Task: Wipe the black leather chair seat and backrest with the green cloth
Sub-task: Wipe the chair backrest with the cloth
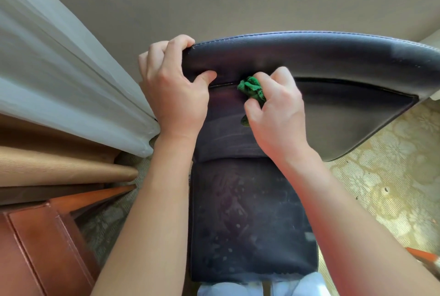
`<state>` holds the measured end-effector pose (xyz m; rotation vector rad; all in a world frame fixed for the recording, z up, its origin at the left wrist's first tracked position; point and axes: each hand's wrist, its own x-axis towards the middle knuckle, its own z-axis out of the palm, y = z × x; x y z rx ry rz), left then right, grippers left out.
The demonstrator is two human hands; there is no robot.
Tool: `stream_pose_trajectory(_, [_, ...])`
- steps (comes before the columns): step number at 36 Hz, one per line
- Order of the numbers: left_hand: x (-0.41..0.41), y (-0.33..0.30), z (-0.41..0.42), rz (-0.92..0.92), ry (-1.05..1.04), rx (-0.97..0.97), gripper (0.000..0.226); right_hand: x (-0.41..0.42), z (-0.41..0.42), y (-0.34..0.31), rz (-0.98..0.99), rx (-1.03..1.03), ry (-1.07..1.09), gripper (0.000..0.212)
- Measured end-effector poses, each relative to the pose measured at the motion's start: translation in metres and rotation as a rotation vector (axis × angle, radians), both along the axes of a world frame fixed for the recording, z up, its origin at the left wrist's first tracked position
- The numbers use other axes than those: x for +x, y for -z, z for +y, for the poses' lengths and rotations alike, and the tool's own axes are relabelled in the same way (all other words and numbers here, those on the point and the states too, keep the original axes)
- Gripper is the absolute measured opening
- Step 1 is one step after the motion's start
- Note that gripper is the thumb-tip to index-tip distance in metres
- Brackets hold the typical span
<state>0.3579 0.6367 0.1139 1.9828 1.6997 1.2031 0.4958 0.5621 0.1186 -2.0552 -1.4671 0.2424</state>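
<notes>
The black leather chair fills the middle of the head view, its backrest (333,95) curving across the top and its dusty seat (247,224) below. My left hand (173,86) grips the backrest's upper left corner, fingers curled over the top edge and thumb on the front face. My right hand (276,110) holds the bunched green cloth (251,89) and presses it against the backrest near the horizontal seam. Most of the cloth is hidden under my fingers. Faint wipe streaks show on the lower backrest.
A white sheer curtain (59,69) and a tan drape (59,167) hang at the left. Reddish wooden furniture (35,248) stands at lower left. Patterned beige carpet (392,176) lies to the right. A plain wall is behind the chair.
</notes>
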Motion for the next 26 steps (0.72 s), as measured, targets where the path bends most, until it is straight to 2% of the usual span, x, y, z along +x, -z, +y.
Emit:
stream_pose_trajectory(5, [-0.002, -0.003, -0.005, 0.008, 0.012, -0.006, 0.052, -0.006, -0.004, -0.004, 0.068, 0.022, -0.127, 0.033])
stream_pose_trajectory(8, [-0.003, -0.004, -0.009, 0.004, 0.025, -0.011, 0.053, -0.001, -0.014, -0.006, 0.084, 0.057, -0.123, 0.038])
stream_pose_trajectory(12, [-0.008, -0.004, -0.014, -0.001, 0.068, -0.029, 0.057, 0.015, -0.029, -0.008, 0.083, 0.131, 0.004, 0.036])
stream_pose_trajectory(16, [-0.019, 0.001, -0.018, -0.086, 0.099, -0.097, 0.059, 0.034, -0.037, -0.008, 0.065, 0.116, 0.129, 0.035])
stream_pose_trajectory(26, [-0.021, 0.000, -0.011, -0.140, 0.053, -0.139, 0.052, 0.013, -0.017, -0.004, 0.027, 0.038, 0.119, 0.024])
